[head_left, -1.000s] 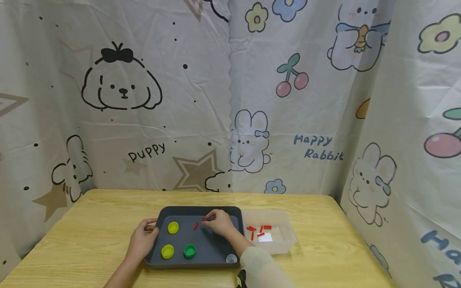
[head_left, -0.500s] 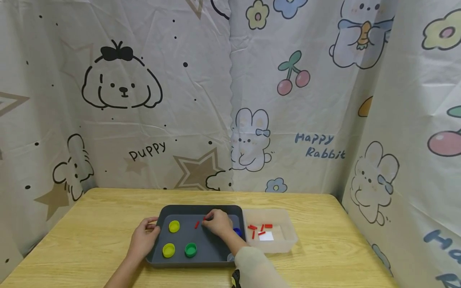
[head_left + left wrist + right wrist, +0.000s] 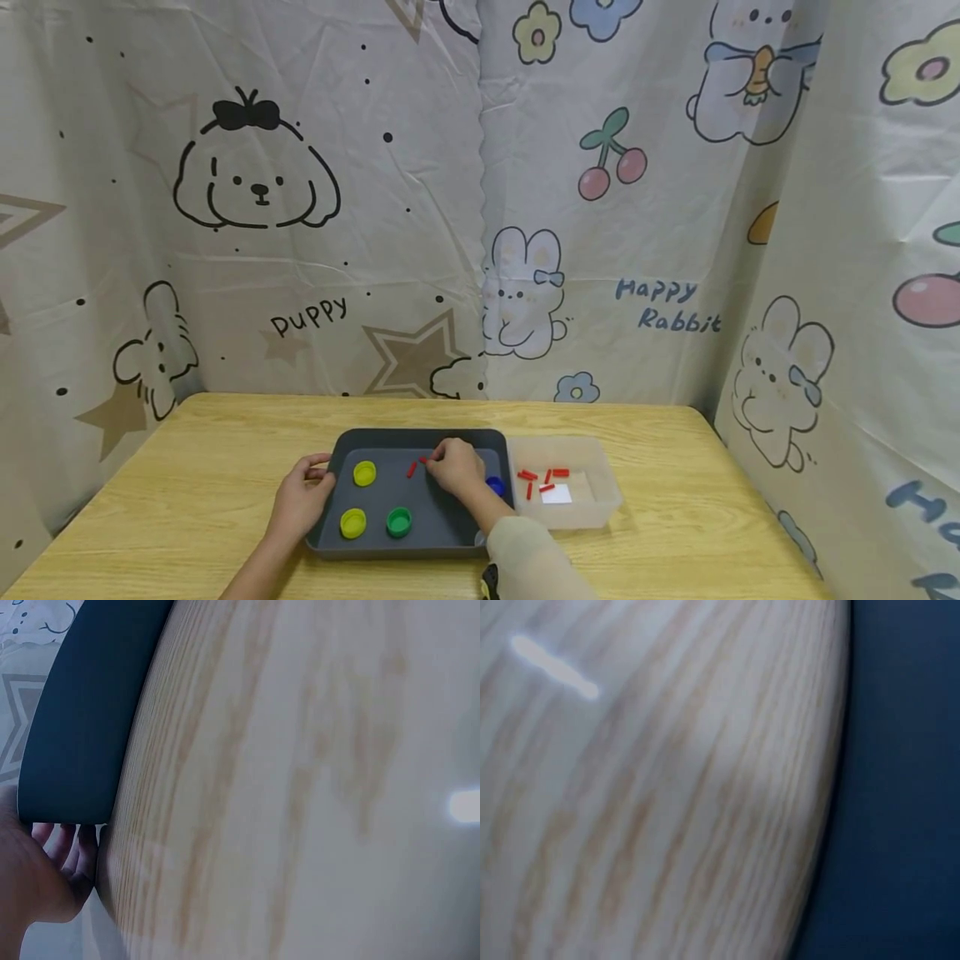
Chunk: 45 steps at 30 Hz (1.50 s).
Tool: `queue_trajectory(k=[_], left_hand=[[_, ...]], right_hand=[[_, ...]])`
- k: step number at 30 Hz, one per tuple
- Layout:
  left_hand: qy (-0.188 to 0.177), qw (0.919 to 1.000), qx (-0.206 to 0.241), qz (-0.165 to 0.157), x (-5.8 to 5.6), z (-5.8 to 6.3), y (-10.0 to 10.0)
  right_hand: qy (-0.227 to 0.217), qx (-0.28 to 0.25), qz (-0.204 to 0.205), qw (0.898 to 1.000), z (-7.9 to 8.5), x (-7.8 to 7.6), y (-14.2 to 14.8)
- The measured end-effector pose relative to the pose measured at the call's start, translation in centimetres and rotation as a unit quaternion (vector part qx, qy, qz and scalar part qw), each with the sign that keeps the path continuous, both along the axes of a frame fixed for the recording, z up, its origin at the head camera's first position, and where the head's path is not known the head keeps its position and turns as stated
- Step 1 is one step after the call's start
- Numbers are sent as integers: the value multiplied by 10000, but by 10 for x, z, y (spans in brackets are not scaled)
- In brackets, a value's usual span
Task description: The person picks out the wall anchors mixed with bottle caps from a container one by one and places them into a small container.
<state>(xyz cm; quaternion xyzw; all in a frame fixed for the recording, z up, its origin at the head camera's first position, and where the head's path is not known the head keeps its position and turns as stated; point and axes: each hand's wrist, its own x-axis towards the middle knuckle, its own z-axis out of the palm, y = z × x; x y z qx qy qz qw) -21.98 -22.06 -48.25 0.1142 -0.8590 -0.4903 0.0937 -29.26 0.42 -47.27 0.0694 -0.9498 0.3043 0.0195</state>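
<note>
My left hand (image 3: 302,496) holds the left rim of a dark grey tray (image 3: 321,533), thumb near the edge. In the left wrist view, its fingers (image 3: 64,844) curl against the end of the tray. Over the tray's far half, my right hand (image 3: 456,467) pinches a small red stick (image 3: 423,460) low over the tray floor. Just left of it a second red stick (image 3: 412,469) lies slanted in the tray. The right wrist view catches only table and tray wall, with no hand.
In the tray stand yellow round caps (image 3: 364,473), a green cap (image 3: 399,522), a blue cap (image 3: 495,485) partly behind the right forearm, and a clear piece (image 3: 480,538). A translucent box (image 3: 600,500) with several red sticks and a white card (image 3: 556,494) adjoins the tray's right side.
The pinched red stick has turned, its visible end now nearer the lying stick. My right forearm has shifted slightly left, uncovering the blue cap. My left hand stays at the tray.
</note>
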Motion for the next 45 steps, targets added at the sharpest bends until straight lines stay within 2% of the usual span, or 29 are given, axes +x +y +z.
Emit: queue_trajectory(k=[6, 12, 17, 26, 40, 45], left_hand=[[-99, 9999, 19, -31, 0, -1, 1], [-73, 10000, -16, -56, 0, 1, 1], [-24, 10000, -1, -67, 1, 2, 1], [-60, 9999, -27, -80, 0, 0, -1], [-40, 9999, -92, -109, -1, 0, -1], [-60, 9999, -57, -114, -1, 0, -1]], right_hand=[[-188, -543, 171, 9982, 2, 2, 7], [-290, -935, 598, 9934, 10, 0, 12], [-227, -954, 941, 9907, 16, -2, 14], [-319, -1031, 1341, 9851, 32, 5, 24], [-328, -1018, 1639, 9807, 61, 19, 39], [-44, -1075, 1782, 9781, 68, 24, 47]])
